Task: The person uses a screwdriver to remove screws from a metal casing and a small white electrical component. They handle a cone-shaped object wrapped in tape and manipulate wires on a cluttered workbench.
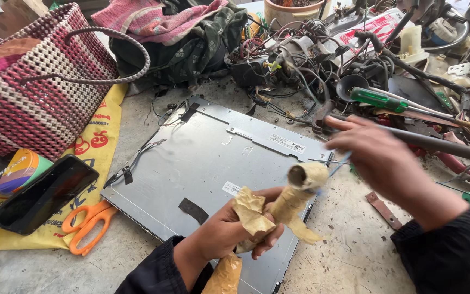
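Hands first: left hand (235, 226) wraps fingers tight around a tube wrapped in brown paper tape (295, 198), held over the near edge of the grey metal panel (208, 158) on the desk (349, 256). Right hand (384, 160) pinches a thin blue wire (339, 163) at the tube's open end. Tube looks light and stiff, tape loose and crinkly; grip mid-body. Orange scissors (88, 226) and phone (42, 193) lie left.

Single view: head-worn camera, above near edge of worktop (349, 256), looking steeply down and forward. Close range; both forearms enter from bottom edge. Landmark: grey metal panel (213, 163), frame centre. Woven basket (44, 81) left of panel and beyond it; tangle of wires and tools (365, 60) right of panel and beyond it. No second view, no overlap.
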